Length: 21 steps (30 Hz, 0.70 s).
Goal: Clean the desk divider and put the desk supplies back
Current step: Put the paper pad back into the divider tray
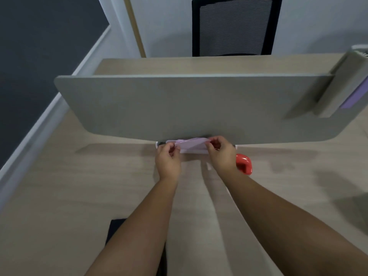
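At frame centre, the left hand [167,158] and right hand [221,153] are pinching opposite ends of a lilac cloth [191,145]. They are holding it against the grey divider's [179,104] lower edge.

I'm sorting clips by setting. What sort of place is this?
Probably an office workstation: a grey desk divider stands across a wood-look desk, and a mesh-backed office chair sits on the far side.

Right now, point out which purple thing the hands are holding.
The pale purple cloth at the divider's base, pinched between left hand and right hand; the other purple strip is far right.
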### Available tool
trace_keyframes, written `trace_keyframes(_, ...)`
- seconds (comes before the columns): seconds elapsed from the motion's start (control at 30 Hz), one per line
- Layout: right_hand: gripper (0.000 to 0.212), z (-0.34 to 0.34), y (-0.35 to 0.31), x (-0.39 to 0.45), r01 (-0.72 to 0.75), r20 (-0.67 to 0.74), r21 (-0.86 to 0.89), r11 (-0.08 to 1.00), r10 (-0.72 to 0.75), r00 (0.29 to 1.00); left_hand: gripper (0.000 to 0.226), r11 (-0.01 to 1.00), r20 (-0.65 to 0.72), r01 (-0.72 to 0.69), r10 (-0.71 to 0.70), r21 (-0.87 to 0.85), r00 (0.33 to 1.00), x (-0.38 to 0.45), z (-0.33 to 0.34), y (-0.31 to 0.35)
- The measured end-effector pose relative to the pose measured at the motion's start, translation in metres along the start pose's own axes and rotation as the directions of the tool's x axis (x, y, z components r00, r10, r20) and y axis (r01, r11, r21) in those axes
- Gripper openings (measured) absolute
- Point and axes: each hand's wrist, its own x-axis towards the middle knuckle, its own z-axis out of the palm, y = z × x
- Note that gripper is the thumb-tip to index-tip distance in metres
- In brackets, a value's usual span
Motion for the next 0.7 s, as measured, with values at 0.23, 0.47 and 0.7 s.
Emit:
trace_keyframes(0.23, 0.017, 0.014, 0.005, 0.002, -0.059, -0.054, -0.032, 0.998, 0.057, 0.997, 0.01, 0.997, 0.046, 0.073, -0.072, -0.033, 0.996, 0.013, 0.003, -0.009)
trace_keyframes(0.47, 0.027, -0.014, 0.001, -0.019, -0.135, -0.155, 0.131, 0.982, 0.155, 0.976, 0.014, 0.985, -0.019, 0.161, -0.163, -0.066, 0.987, -0.006, -0.001, 0.007)
trace_keyframes(0.7, 0.018, -0.118, 0.057, -0.077, -0.195, -0.37, 0.466, 0.863, 0.39, 0.843, 0.014, 0.957, 0.207, 0.276, -0.253, -0.092, 0.945, -0.1, 0.011, 0.04)
